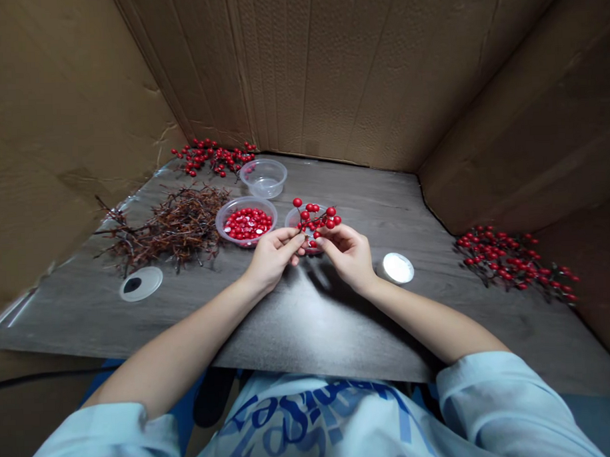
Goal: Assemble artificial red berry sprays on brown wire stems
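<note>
My left hand (276, 256) pinches the dark stem of an artificial berry branch (310, 211), which carries several glossy red berries. At the branch's right side, the thumb and fingers of my right hand (348, 253) are pressed together near a red berry; whether they grip the berry or a twig is partly hidden. Behind the branch and my fingers stands a clear plastic bowl (291, 219), with some red berries inside it. Left of it, close to my left hand, a second clear bowl (221, 225) holds many loose red berries and a few whitish pieces.
A tangled heap of bare brown twigs (179, 223) lies left. Berried branches sit at the back left (215, 157) and far right (519, 261). An empty clear bowl (264, 180) stands behind. A white round container (398, 268) and a lid with a dark spot (149, 283) flank my arms. Cardboard walls (319, 74) enclose the table.
</note>
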Demonstrator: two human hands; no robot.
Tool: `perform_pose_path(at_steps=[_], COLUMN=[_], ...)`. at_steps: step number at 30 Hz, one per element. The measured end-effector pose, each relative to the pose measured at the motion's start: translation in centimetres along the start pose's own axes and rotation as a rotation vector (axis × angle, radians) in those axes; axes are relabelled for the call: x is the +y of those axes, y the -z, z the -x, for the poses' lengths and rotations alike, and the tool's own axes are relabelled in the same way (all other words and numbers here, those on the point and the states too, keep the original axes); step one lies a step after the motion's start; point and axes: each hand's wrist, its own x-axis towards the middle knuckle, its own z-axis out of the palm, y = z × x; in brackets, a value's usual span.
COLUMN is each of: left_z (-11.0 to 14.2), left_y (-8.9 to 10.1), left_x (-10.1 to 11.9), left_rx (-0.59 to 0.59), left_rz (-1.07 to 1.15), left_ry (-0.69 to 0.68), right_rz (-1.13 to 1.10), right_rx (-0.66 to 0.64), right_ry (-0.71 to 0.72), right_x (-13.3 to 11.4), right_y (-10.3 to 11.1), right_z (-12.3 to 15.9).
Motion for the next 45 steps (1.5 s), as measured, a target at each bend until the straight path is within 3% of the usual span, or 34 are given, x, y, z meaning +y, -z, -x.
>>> perform_pose_path(at_steps=[8, 13, 18, 20, 23, 25, 27, 31, 37, 45], left_z=[0.0, -0.1, -0.5, -0.6, -0.8, -0.9, -1.0, -1.1, -1.1, -1.0], left_y=[0.0, 0.1, 0.5, 0.7, 0.9, 1.0, 1.0, 1.1, 1.1, 1.1], left_x=[-0.1, 0.4, 1.3, 1.4, 1.4, 1.2, 1.0, 0.7, 0.7, 0.3], left_rx=[0.002, 0.025, 0.132, 0.161, 0.166, 0.164, 0.167, 0.162, 0.151, 0.157], left_rz=[0.0, 0.019, 0.113, 0.142, 0.151, 0.138, 0.118, 0.088, 0.063, -0.026], left_ry=[0.0, -0.024, -0.056, -0.057, -0.054, -0.059, -0.072, -0.091, -0.091, -0.152], right_rz=[0.032, 0.083, 0.341, 0.52, 0.808, 0.968, 1.111, 1.278, 1.265, 0.915], right_rx=[-0.003, -0.096, -0.168, -0.254, -0.542, -0.71, -0.772, -0.779, -0.778, -0.433], right_ry=[-0.005, 0.025, 0.165, 0.238, 0.308, 0.289, 0.238, 0.147, 0.139, 0.312], right_x=[0.0, -0.7, -1.9, -2.2, -2.0, -1.7, -1.4, -1.1, -1.2, -2.7], right_y=[0.1, 0.4, 1.6, 2.1, 2.4, 2.2, 1.7, 0.6, 0.4, 1.8], right_z=[-0.2, -1.2, -3.8, -5.0, -6.4, -7.0, -7.2, -7.0, -7.2, -4.4])
